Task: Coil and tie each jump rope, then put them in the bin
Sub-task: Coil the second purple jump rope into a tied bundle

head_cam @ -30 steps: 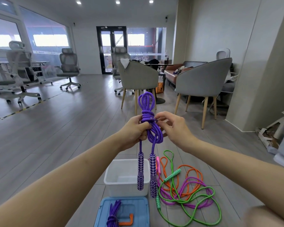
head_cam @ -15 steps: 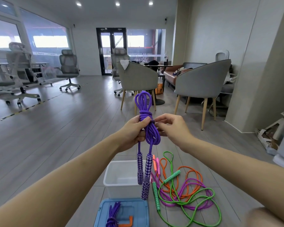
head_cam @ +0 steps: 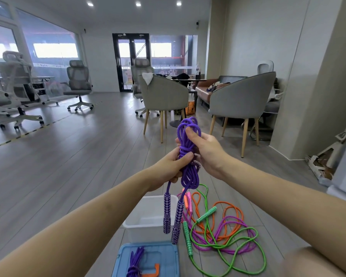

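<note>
I hold a coiled purple jump rope (head_cam: 188, 172) upright in front of me. My left hand (head_cam: 169, 169) grips the bundle just below its wrapped middle. My right hand (head_cam: 205, 149) clasps the upper loops, thumb pressed on the top of the coil. Its two purple patterned handles (head_cam: 173, 216) dangle over the white bin (head_cam: 146, 219) on the floor. To the right of the bin lies a loose tangle of green (head_cam: 238, 256), orange (head_cam: 231, 212) and magenta (head_cam: 228, 236) ropes.
A blue bin lid (head_cam: 164, 256) lies in front of the bin with a small purple rope bundle (head_cam: 135, 262) and an orange piece (head_cam: 153, 271) on it. Grey chairs (head_cam: 164, 96) stand behind on the wooden floor. My knee (head_cam: 312, 262) shows at bottom right.
My right hand has moved from the wrap at the coil's middle up onto the top loops. The handles have swung a little over the bin.
</note>
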